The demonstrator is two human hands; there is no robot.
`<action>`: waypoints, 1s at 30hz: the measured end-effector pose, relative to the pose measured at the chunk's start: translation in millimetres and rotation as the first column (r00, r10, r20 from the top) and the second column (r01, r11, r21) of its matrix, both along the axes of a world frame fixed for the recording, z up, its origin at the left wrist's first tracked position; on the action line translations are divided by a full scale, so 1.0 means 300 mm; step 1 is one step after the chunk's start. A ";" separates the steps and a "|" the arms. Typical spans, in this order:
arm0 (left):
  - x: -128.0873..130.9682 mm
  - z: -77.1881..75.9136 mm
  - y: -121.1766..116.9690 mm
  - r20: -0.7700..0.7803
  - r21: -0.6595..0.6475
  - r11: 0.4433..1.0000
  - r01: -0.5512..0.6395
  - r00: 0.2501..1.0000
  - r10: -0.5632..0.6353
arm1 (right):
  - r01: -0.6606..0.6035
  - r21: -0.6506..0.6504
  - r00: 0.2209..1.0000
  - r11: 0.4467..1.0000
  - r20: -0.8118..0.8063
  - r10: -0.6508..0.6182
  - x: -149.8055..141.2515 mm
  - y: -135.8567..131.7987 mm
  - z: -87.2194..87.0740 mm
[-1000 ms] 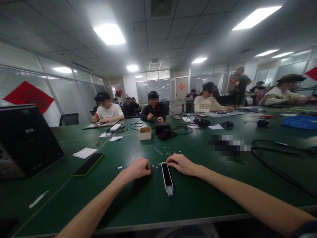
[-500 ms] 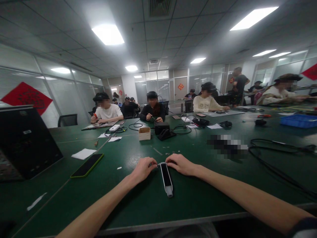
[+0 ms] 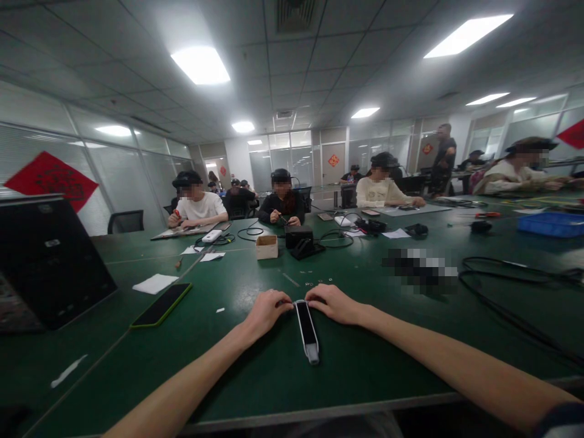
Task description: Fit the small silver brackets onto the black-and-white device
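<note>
A scanning pen (image 3: 306,328) lies on the green table between my hands, with a long dark screen, a pale rim and a grey tip towards me. My left hand (image 3: 268,313) is at the left of its far end, thumb and fingers pinched together. Whatever that pinch holds is too small to make out. From the right, my right hand (image 3: 335,303) has its curled fingertips on the pen's far end. Just beyond my hands lie several tiny ring-like pieces (image 3: 320,281) and a thin clear strip (image 3: 291,279).
To the left lie a phone (image 3: 162,305) with a green edge, white paper (image 3: 155,283) and a black computer case (image 3: 50,261). Ahead stand a small cardboard box (image 3: 266,247) and a black device (image 3: 301,240). Black cables (image 3: 515,274) and a blue tray (image 3: 551,224) are at right. Co-workers sit opposite.
My left hand has moved slightly right, closing the small gap to the pen's far end. My right hand and the pen have hardly moved.
</note>
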State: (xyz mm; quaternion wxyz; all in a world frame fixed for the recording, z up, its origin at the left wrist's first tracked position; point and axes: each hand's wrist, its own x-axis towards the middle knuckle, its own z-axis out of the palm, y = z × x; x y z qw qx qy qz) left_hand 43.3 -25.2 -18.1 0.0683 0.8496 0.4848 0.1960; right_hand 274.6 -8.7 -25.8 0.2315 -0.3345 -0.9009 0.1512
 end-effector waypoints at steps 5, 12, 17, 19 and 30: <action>0.009 -0.028 0.015 0.046 0.004 1.000 0.009 0.999 -0.010 | -0.007 -0.009 1.000 1.000 -0.011 0.007 0.004 0.006 -0.008; -0.016 0.000 0.007 -0.020 0.007 0.999 0.048 0.999 -0.048 | -0.011 -0.018 1.000 1.000 0.001 0.011 0.005 0.000 0.001; -0.053 0.050 -0.005 -0.168 -0.010 0.999 0.039 0.985 -0.040 | -0.012 -0.037 1.000 0.999 -0.002 0.012 0.008 0.004 -0.005; -0.060 0.056 -0.001 -0.219 -0.029 0.999 0.039 0.975 -0.044 | -0.015 -0.036 1.000 0.999 -0.005 0.015 0.009 0.007 -0.009; -0.065 0.063 0.014 -0.209 -0.107 0.990 0.097 0.971 -0.117 | -0.021 -0.043 1.000 0.999 -0.015 0.020 0.006 0.005 -0.007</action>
